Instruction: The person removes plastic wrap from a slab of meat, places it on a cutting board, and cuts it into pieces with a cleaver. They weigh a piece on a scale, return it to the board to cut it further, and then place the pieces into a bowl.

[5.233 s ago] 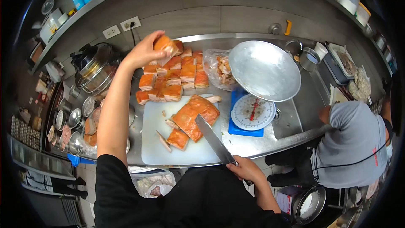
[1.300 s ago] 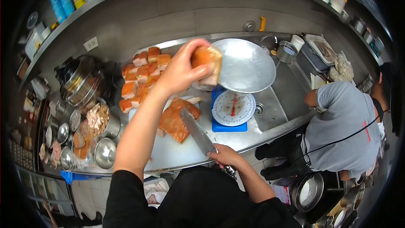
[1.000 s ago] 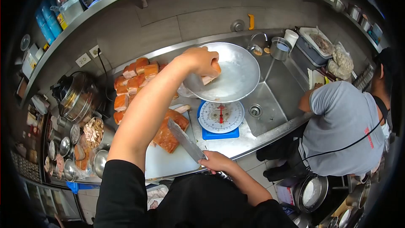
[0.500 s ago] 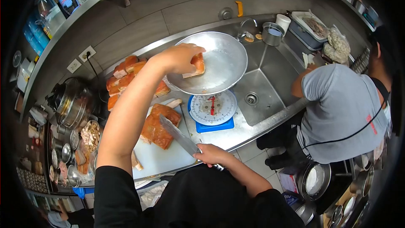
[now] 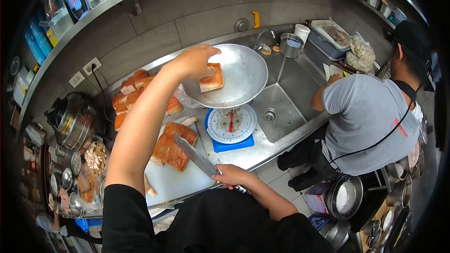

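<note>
A browned slab of pork point(image 5: 213, 79) lies in the left part of a round metal bowl point(image 5: 246, 77), which sits on a blue dial scale point(image 5: 231, 126). Just above that slab is my left hand point(image 5: 194, 61), fingers apart, the thumb close to the meat's upper edge. My right hand point(image 5: 229, 176) grips the handle of a kitchen knife point(image 5: 197, 156). Its blade points up and left, its tip over a larger slab of roasted pork point(image 5: 174, 146) on the white cutting board point(image 5: 180, 182). Several more pork pieces point(image 5: 126, 94) are piled behind my left forearm.
To the right of the scale is a steel sink point(image 5: 290, 105) with a faucet point(image 5: 266, 35) and a metal pot point(image 5: 291, 45). A co-worker in a grey shirt point(image 5: 363, 117) stands at its right side. A shelf point(image 5: 126, 0) runs overhead; pots and bowls point(image 5: 68, 178) stand at left.
My left hand has loosened from the pork slab, which now rests in the bowl. The right hand still holds the knife. The view has shifted slightly, and the co-worker's head shows more.
</note>
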`<action>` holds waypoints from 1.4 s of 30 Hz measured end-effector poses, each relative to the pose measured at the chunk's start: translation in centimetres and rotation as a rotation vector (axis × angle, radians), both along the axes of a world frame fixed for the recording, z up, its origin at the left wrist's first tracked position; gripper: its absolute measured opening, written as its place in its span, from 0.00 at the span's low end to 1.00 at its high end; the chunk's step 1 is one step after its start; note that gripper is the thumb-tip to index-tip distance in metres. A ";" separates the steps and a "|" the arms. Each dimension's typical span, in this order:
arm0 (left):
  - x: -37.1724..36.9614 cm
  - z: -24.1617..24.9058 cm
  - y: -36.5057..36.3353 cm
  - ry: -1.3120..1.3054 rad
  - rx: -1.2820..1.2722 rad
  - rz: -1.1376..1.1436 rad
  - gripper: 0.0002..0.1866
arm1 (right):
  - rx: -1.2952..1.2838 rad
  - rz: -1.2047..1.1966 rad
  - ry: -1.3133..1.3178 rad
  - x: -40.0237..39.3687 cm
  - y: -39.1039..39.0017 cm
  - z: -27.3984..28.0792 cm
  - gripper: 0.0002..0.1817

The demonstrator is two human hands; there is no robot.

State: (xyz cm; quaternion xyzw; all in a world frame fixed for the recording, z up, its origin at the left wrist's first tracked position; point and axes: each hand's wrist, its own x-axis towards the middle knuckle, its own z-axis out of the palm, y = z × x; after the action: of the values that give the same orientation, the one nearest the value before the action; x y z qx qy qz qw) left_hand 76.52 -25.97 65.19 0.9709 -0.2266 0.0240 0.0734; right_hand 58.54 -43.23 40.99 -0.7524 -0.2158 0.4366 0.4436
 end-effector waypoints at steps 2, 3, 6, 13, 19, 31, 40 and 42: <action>0.5 -0.4 0.1 -0.003 0.000 0.016 0.32 | -0.014 0.015 -0.034 0.0 0.0 -0.1 0.19; 0.6 -0.6 0.0 -0.002 0.002 0.036 0.32 | -0.013 0.009 -0.034 0.0 0.0 0.0 0.19; 1.1 -1.0 -0.4 0.050 0.079 0.141 0.31 | 0.000 0.006 -0.029 -0.3 0.0 0.3 0.19; 1.5 -1.7 -0.5 0.066 0.058 0.191 0.31 | -0.004 -0.001 -0.033 -0.3 0.0 0.9 0.18; 1.2 -2.0 -0.8 0.028 0.061 0.214 0.31 | -0.015 0.017 -0.063 -0.3 -0.1 1.0 0.17; 1.5 -1.1 -0.2 0.010 0.046 0.210 0.29 | -0.018 0.026 -0.073 -0.2 -0.1 1.1 0.19; 1.3 -0.9 -0.5 -0.019 0.074 0.203 0.29 | -0.013 0.022 -0.067 -0.1 -0.2 1.1 0.20; 1.1 -0.7 -0.9 0.013 0.070 0.233 0.30 | -0.012 0.021 -0.067 -0.2 -0.2 1.1 0.20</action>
State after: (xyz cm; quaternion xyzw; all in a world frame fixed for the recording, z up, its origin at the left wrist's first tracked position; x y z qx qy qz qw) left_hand 77.59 -26.86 64.53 0.9928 -0.1124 0.0181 0.0376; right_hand 58.38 -43.45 42.05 -0.7668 -0.2359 0.4172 0.4271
